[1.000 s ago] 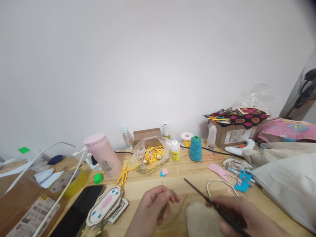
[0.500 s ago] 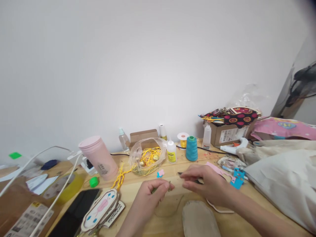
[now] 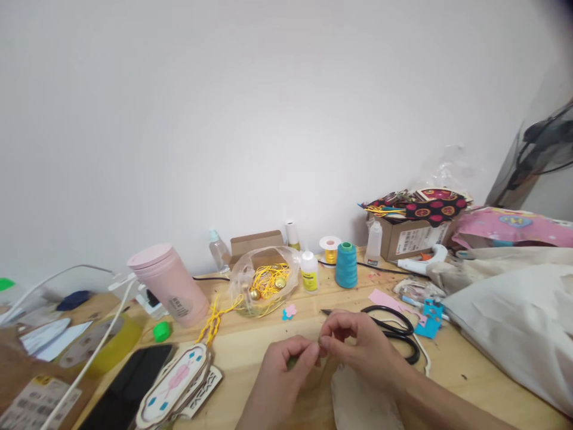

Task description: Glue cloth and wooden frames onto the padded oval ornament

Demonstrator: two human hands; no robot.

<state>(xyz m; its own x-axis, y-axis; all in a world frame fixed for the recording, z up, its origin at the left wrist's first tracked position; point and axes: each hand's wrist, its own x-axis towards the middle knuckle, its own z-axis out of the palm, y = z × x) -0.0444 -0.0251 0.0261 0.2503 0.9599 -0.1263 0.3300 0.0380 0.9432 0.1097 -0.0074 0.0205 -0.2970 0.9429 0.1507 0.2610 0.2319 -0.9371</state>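
Note:
My left hand is closed, thumb and forefinger pinched on a thin thread; a bit of green shows inside its curled fingers. Its fingertips meet those of my right hand, which is also pinched; whatever is between the right fingertips is too small to make out. Black-handled scissors lie on the table behind and beside my right hand, partly covered by it, the blade tip poking out to the left. Below the right hand lies a pale, rounded flat piece, its upper edge partly hidden.
Behind the hands stand a glue bottle, a teal thread cone and a plastic bag of yellow cords. At left are a pink tumbler, a black phone and stacked decorated tags. White fabric fills the right side.
My right hand has moved left and down from over the scissors to meet my left fingertips. The scissors' handles now show on the table. The hanging thread loop is no longer clearly visible.

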